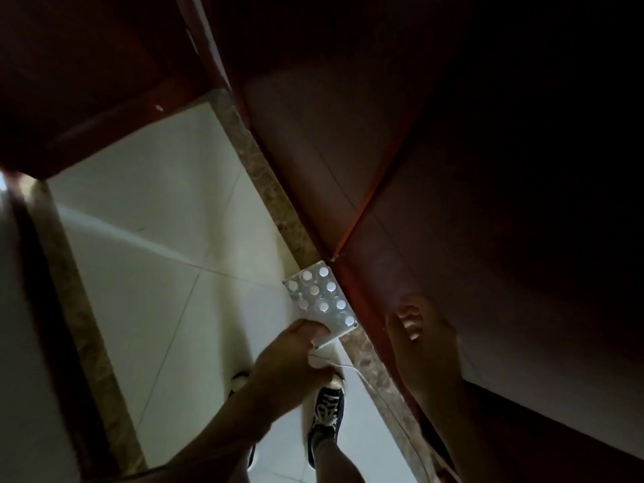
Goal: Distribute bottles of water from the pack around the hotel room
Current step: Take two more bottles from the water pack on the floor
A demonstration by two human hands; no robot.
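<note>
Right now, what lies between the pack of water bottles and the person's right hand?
In the head view, the red-brown wooden edge runs between the pack and the right hand.

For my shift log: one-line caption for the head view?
Left hand reaches the pack of water bottles on the tiled floor; right hand hangs open.

No words, numbers or signs can be read. The caps on the pack [320,298] are plain white, and no label is seen on its wrap. The shoe [327,409] is too dark and blurred for any brand to be made out.
</note>
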